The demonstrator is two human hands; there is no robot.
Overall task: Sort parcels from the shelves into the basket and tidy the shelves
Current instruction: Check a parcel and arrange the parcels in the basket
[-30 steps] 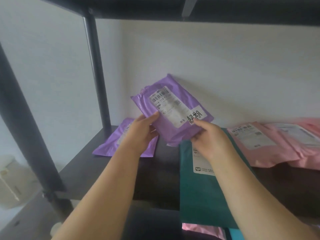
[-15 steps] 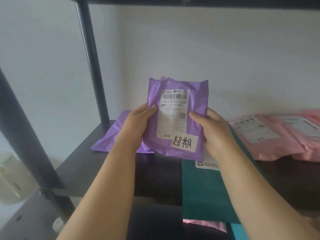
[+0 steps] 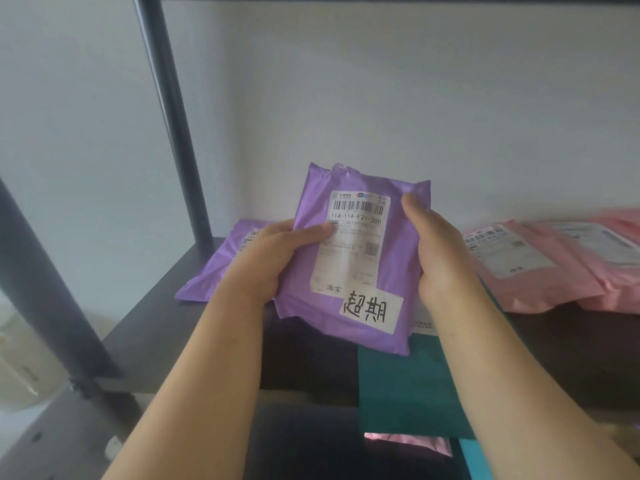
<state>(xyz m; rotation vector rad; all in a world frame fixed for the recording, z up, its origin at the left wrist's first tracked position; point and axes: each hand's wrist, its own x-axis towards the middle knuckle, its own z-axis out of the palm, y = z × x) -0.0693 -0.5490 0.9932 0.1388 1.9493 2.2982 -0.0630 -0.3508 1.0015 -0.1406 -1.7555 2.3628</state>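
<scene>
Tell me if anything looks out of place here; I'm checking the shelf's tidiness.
The teal parcel droops over the front edge of the shelf instead of lying flat on it. The pink parcels at the right lie overlapped and askew.

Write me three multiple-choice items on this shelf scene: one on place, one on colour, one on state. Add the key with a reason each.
1. Where does the green parcel lie?
A) on the dark shelf, overhanging its front edge
B) in a basket
C) on the floor

2. What colour is the held parcel?
A) pink
B) purple
C) green

3. How is the held parcel gripped?
A) by one hand alone
B) by both hands, one at each side
C) not at all, it lies loose

Key:
1 A, its lower end hangs past the shelf's front edge.
2 B, its wrapper is purple.
3 B, the left hand and the right hand grip opposite sides.
</scene>
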